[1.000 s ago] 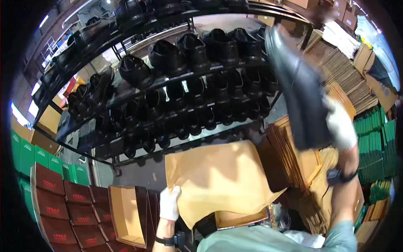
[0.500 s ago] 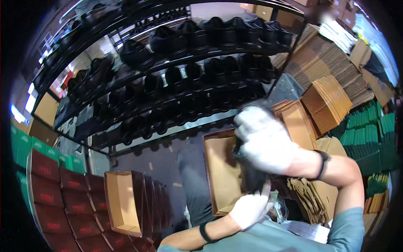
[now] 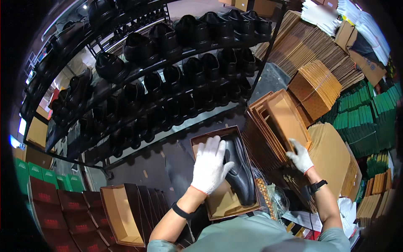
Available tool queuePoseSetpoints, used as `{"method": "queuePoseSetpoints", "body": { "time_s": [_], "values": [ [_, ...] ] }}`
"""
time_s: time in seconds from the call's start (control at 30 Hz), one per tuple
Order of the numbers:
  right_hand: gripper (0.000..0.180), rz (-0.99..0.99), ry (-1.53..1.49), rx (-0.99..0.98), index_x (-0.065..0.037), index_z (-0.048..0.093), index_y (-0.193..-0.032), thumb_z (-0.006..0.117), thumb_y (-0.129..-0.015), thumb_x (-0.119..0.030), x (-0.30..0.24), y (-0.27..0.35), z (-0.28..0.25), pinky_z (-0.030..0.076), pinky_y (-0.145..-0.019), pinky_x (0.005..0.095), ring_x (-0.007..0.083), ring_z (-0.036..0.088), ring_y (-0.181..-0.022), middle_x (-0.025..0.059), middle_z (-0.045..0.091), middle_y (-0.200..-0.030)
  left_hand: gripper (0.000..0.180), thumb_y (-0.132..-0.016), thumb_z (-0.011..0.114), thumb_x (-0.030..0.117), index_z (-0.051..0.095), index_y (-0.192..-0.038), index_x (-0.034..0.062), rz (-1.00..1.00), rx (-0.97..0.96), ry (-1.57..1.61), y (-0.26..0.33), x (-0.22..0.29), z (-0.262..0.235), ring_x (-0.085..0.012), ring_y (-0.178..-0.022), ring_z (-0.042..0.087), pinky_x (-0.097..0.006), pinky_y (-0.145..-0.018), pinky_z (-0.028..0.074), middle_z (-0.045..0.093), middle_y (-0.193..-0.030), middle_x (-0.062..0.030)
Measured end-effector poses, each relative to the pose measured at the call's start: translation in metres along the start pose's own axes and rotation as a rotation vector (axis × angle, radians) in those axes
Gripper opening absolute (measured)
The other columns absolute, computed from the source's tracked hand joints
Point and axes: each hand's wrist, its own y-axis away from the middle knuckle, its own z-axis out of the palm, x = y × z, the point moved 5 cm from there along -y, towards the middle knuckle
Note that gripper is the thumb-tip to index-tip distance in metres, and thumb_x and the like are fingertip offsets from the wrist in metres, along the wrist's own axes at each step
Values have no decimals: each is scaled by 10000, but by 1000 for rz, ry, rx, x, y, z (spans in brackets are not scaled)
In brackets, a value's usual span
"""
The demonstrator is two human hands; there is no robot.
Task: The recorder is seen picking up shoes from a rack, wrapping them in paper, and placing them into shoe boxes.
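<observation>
A black leather shoe (image 3: 238, 174) lies lengthwise along the right side of a shoebox (image 3: 215, 217), which has a dark rim and tan paper lining inside. My left hand (image 3: 211, 166), in a white knit glove, is over the left part of this box with its fingers stretched out, beside the shoe; it hides some of the box's inside. Also gloved, my right hand (image 3: 300, 157) is at the near end of the uppermost brown box lid (image 3: 289, 113) on a nested stack. Its thumb and fingers are apart, and the fingertips overlap the lid's edge.
A black rack (image 3: 189, 54) of dark shoes stands ahead. Dark red boxes (image 3: 73, 206) and an upended box (image 3: 121, 214) are at left. Flattened cardboard (image 3: 310, 50), green cartons (image 3: 357, 113) and a bundled brown stack (image 3: 315, 90) fill the right. Clear plastic (image 3: 277, 201) lies beside the open box.
The dark shoe, earlier between both hands above the box, now lies inside it. My right hand has moved right to the lid stack; my left has moved up and left. The view has shifted.
</observation>
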Motion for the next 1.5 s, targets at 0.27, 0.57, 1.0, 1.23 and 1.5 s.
{"method": "queuePoseSetpoints", "body": {
  "time_s": [0.27, 0.57, 1.0, 1.23, 1.5],
  "values": [
    [449, 139, -624, 580, 45, 657, -1389, 710, -1061, -257, -38, 23, -64, 539, -1103, 443, 314, 696, -1240, 148, 734, -1341, 958, -993, 653, 38, 89, -1764, -35, -779, -20, 772, 167, 18, -4, -482, -1516, 519, -460, -1219, 459, 375, -1744, -324],
    [1183, -163, -163, -317, 7, 175, -1769, 859, -882, -373, -192, 64, 74, 354, -1318, 493, 461, 463, -1559, 318, 342, -1735, 1097, -889, 885, 80, 214, -1748, -38, -776, -22, 891, 174, 26, 6, -320, -1456, 567, -414, -1256, 437, 455, -1664, -219],
    [771, 206, -588, -94, 99, 521, -1545, 857, -906, -170, -197, 69, 57, 522, -1141, 378, 230, 658, -1300, 148, 679, -1465, 1170, -949, 837, 147, 30, -1789, 30, -671, 28, 1223, 170, 40, -12, -308, -1694, 276, -403, -1360, 264, 282, -1812, -224],
    [989, 534, -1571, -384, 48, 367, -1691, 898, -912, -252, -195, 62, 60, 520, -1178, 406, 278, 635, -1380, 195, 609, -1561, 1030, -1046, 731, 281, 76, -1783, -19, -665, 74, 1344, 178, 28, -4, -317, -1722, 176, -424, -1394, 149, 218, -1844, -210],
    [1252, 126, -430, -225, -129, 207, -1797, 929, -841, -494, -181, 75, 94, 292, -1350, 458, 354, 344, -1650, 204, 354, -1780, 998, -949, 834, 193, 257, -1737, -14, -722, 240, 1209, 167, 18, 20, -319, -1528, 501, -450, -1264, 411, 497, -1679, -195]
  ]
}}
